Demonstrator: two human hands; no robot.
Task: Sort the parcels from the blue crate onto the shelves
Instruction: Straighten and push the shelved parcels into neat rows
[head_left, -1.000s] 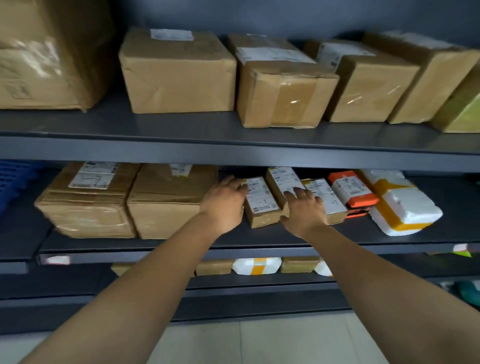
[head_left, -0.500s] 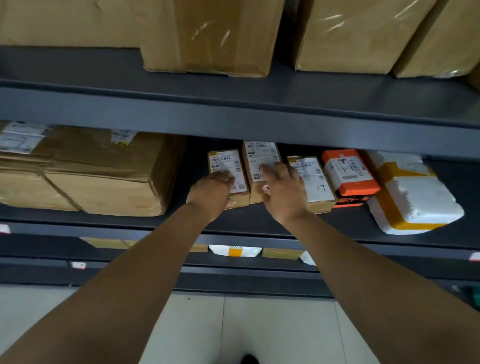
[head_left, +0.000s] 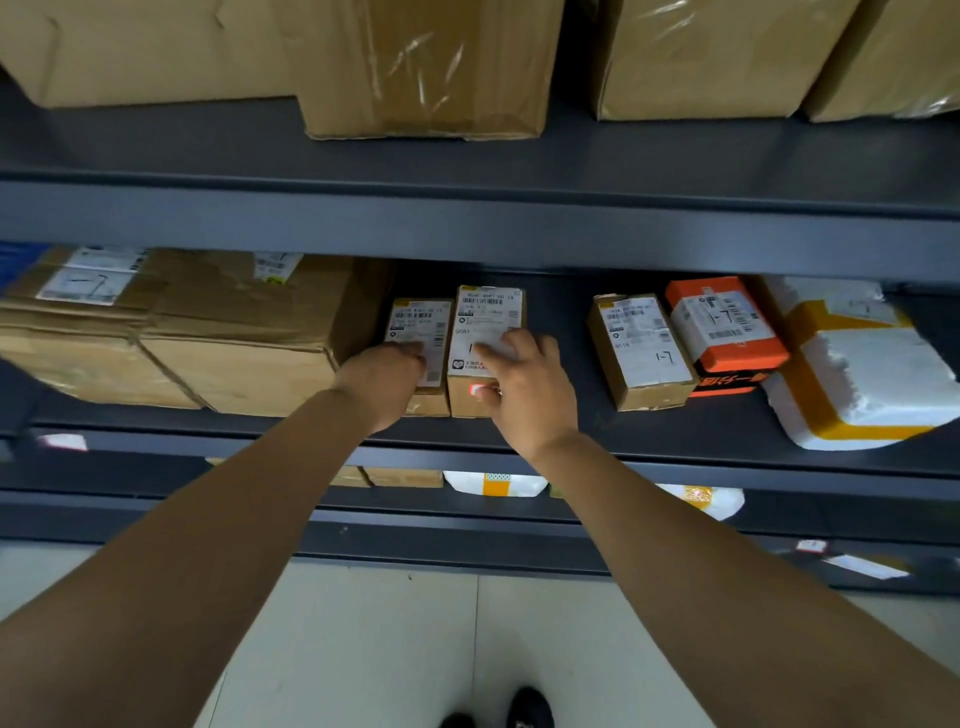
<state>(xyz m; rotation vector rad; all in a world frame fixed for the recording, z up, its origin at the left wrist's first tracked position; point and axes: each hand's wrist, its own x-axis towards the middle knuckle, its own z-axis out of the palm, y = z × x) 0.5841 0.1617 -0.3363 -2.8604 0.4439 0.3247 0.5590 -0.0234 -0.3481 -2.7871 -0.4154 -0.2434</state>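
Two small boxes (head_left: 422, 332) now further left, one gripped in the right hand (head_left: 524, 395), left hand (head_left: 384, 384) hold unclear; dark shelf (head_left: 550, 431), pale floor (head_left: 363, 649).

A parcel storeroom: tiers of dark metal shelving (head_left: 467, 223) holding labelled cardboard boxes (head_left: 244, 332) and taped courier bags (head_left: 872, 374).
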